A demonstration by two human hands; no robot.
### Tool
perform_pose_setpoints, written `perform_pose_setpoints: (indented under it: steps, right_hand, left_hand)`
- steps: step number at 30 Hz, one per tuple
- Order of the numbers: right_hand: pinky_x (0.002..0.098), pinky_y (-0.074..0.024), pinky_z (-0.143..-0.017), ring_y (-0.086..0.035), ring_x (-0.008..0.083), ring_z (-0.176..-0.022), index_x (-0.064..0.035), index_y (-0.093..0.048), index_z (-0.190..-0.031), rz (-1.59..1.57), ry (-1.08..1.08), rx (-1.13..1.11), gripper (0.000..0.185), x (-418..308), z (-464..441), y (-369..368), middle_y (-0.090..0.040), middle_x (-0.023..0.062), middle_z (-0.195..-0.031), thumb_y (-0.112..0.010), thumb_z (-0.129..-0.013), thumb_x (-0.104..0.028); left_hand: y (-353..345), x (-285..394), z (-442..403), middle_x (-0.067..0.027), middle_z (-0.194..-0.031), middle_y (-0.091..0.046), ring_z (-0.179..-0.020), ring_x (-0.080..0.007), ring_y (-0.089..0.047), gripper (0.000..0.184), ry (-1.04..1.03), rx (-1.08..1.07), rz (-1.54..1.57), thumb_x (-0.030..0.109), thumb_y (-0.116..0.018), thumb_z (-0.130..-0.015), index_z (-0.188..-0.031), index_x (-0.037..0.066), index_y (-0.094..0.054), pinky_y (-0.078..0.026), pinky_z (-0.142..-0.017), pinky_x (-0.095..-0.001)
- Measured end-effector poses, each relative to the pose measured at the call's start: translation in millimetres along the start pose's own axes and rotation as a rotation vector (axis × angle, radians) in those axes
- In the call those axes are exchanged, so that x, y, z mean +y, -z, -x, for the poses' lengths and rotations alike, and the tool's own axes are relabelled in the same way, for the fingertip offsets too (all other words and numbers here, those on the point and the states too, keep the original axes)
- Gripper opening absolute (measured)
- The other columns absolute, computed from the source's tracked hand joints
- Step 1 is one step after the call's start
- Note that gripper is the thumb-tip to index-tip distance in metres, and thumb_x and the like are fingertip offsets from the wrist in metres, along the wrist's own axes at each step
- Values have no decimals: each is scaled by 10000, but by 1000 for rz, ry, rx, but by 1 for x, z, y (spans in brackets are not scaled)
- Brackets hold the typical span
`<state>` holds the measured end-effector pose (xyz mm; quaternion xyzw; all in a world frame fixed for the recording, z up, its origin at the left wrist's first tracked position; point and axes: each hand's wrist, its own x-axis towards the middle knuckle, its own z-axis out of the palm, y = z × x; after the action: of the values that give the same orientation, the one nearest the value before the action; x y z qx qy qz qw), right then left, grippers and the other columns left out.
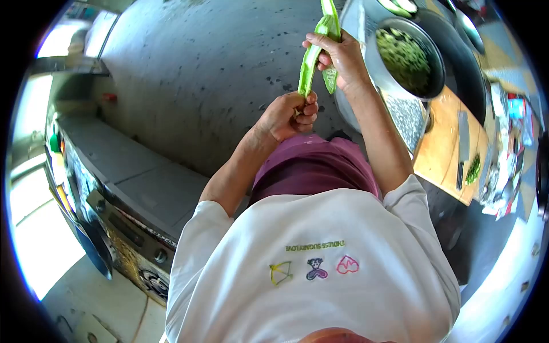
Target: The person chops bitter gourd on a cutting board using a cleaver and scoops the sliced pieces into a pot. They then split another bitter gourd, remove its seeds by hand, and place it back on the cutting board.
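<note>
Long, pale-green halved gourd pieces (309, 66) with hollowed insides are held between my two hands. My left hand (290, 116) is closed round the lower end of one piece. Higher up and to the right, my right hand (340, 57) grips the pieces between thumb and fingers; one end sticks up past the top edge of the view and another hangs below the fingers. My left fingertips are partly curled out of sight.
At right, a metal pot (438, 74) holds chopped greens (403, 60). Beside it a wooden board (437, 146) bears a cleaver (463, 137) and a small green pile (473, 169). A bowl with gourd halves (398, 7) is at the top right. A stove (134, 231) stands at left.
</note>
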<state>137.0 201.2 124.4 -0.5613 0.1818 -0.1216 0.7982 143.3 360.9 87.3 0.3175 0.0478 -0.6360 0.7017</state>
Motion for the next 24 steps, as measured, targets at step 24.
perform_pose_setpoints:
  steps: [24]
  right_hand:
    - [306,-461,-575,-476,93,-593,-82,-522,-907,-717,-36,-181,128,17,-273,-85,-575,120,-944,-587,-813,-139]
  left_hand:
    - [75,239,-62,-17,-823,-532,-608,-59,-431,228,-350,341,-231,215,-448,-920,-1016,41,-561,-336,-496,-171]
